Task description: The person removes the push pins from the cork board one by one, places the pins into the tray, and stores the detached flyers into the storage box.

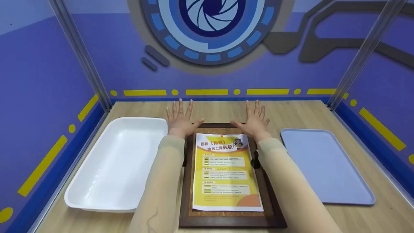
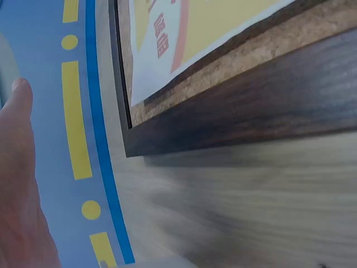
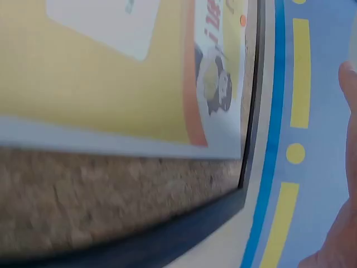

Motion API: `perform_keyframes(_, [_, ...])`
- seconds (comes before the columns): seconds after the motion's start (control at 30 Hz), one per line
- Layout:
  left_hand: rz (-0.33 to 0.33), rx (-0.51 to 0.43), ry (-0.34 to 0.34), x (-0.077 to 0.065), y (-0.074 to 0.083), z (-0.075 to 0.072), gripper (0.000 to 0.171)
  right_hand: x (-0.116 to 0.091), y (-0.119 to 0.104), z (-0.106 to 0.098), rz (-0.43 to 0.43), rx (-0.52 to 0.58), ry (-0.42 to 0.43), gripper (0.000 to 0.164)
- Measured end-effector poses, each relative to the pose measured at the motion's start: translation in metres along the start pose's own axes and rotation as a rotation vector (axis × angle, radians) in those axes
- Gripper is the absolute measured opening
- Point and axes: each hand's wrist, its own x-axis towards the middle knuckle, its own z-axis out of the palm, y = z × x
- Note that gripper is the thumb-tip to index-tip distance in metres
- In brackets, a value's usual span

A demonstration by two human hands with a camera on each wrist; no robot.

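Observation:
A cork board in a dark brown wooden frame (image 1: pixel 233 222) lies on the table between both arms. On its cork a yellow and white printed poster (image 1: pixel 226 181) is held by an orange pin (image 1: pixel 222 136) at the top. My left hand (image 1: pixel 181 121) is spread with straight fingers above the board's far left corner, holding nothing. Likewise spread, my right hand (image 1: pixel 256 123) is over the far right corner. In the wrist views the left thumb (image 2: pixel 21 100) and part of the right hand (image 3: pixel 340 234) show apart from the frame.
To the left stands a white plastic tub (image 1: pixel 113 168). A flat lavender tray (image 1: pixel 330 168) lies on the right. Blue-purple panels (image 1: pixel 207 82) with yellow marks wall in the back and both sides of the wooden table (image 1: pixel 220 111).

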Motion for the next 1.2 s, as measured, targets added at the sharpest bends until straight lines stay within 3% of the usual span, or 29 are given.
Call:
perform_keyframes(0.27, [0.068,-0.07,-0.053,-0.01,0.014,0.015,0.097,-0.006,-0.008,0.015,-0.021,0.114,-0.045,0.106])
perform_keyframes(0.47, [0.121,-0.02,-0.103,-0.026,0.025,0.024,0.096,-0.013,-0.018,0.032,-0.036,0.186,-0.014,0.087])
perform_keyframes(0.8, [0.152,-0.019,-0.316,-0.052,0.035,0.046,0.106,-0.021,-0.028,0.062,0.019,0.416,-0.057,0.05])
perform_keyframes(1.0, [0.151,-0.04,-0.429,-0.058,0.034,0.052,0.11,-0.024,-0.03,0.071,0.002,0.379,-0.044,0.03])
perform_keyframes(1.2, [0.15,-0.053,-0.466,-0.062,0.034,0.052,0.11,-0.025,-0.028,0.075,-0.012,0.341,-0.052,0.018])
